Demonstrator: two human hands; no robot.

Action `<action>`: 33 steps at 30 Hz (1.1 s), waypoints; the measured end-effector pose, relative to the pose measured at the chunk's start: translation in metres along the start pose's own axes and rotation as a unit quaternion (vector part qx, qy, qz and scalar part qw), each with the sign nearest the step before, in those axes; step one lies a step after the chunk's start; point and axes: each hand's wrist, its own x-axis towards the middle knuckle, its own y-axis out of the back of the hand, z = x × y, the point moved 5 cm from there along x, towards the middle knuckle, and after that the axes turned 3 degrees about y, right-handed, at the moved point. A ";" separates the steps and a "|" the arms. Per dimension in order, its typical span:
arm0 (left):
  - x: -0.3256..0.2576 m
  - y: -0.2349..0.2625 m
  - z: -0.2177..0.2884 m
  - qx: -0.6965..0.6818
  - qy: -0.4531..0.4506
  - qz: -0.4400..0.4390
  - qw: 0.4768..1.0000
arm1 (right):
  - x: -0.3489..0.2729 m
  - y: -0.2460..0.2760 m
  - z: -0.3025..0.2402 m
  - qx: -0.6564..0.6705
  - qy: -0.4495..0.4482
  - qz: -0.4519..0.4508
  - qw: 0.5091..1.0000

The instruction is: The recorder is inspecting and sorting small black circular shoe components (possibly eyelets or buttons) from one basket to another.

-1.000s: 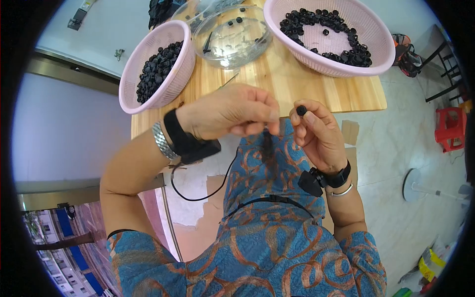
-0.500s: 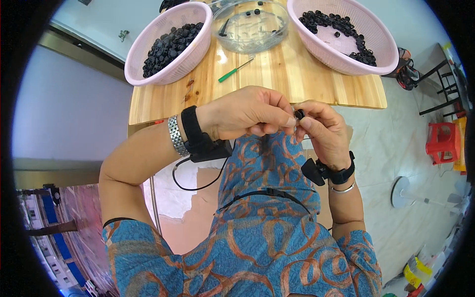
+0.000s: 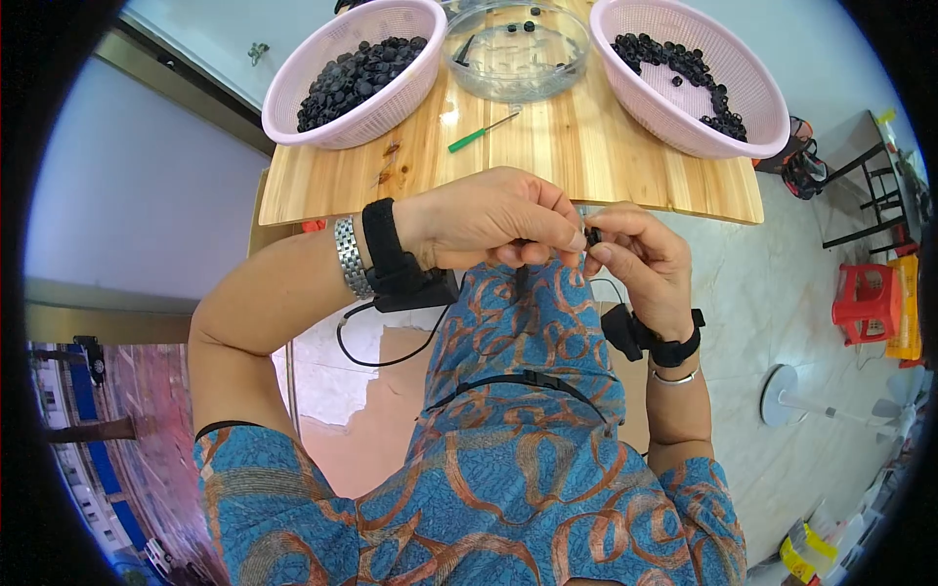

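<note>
My two hands meet just off the front edge of the wooden table, above my lap. Thumb and fingers of my right hand (image 3: 645,262) pinch a small black round part (image 3: 592,237). My left hand (image 3: 518,217) is closed, its thumb tip right against that part. Whatever its curled fingers hold is hidden, apart from a dark spot between them. Beyond, a green-handled screwdriver (image 3: 469,140) lies on the table. A clear round tray (image 3: 518,90) behind it has a few black pieces in it.
On the wooden table (image 3: 547,161) stand two pink baskets, the left basket (image 3: 426,83) heaped with black parts, the right basket (image 3: 625,98) holding fewer. A cable (image 3: 366,363) hangs from my left wrist device. Right of me are a red stool (image 3: 865,305) and a fan (image 3: 782,396).
The table and baskets have shifted slightly right in the view as my head turned. Both hands stay together at the black part, with only a slight shift of the fingers.
</note>
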 end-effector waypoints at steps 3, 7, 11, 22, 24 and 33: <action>-0.002 0.003 0.000 0.038 -0.006 0.011 0.999 | 0.001 -0.001 -0.008 -0.092 0.025 -0.029 0.995; -0.006 -0.001 0.005 0.089 -0.013 0.039 0.995 | -0.001 -0.002 -0.004 -0.066 0.018 -0.016 0.998; -0.005 0.000 0.007 0.031 -0.074 0.068 0.994 | -0.005 0.002 0.015 0.045 -0.034 0.074 0.996; 0.000 -0.007 -0.004 -0.017 -0.182 0.096 0.978 | -0.012 -0.006 0.018 0.127 0.033 0.133 0.982; -0.001 -0.009 -0.006 0.002 -0.219 0.094 0.971 | -0.015 -0.008 0.012 0.082 0.051 0.135 0.986; -0.001 -0.019 -0.015 -0.064 -0.212 0.099 0.970 | -0.016 -0.006 0.013 0.160 0.051 0.162 0.972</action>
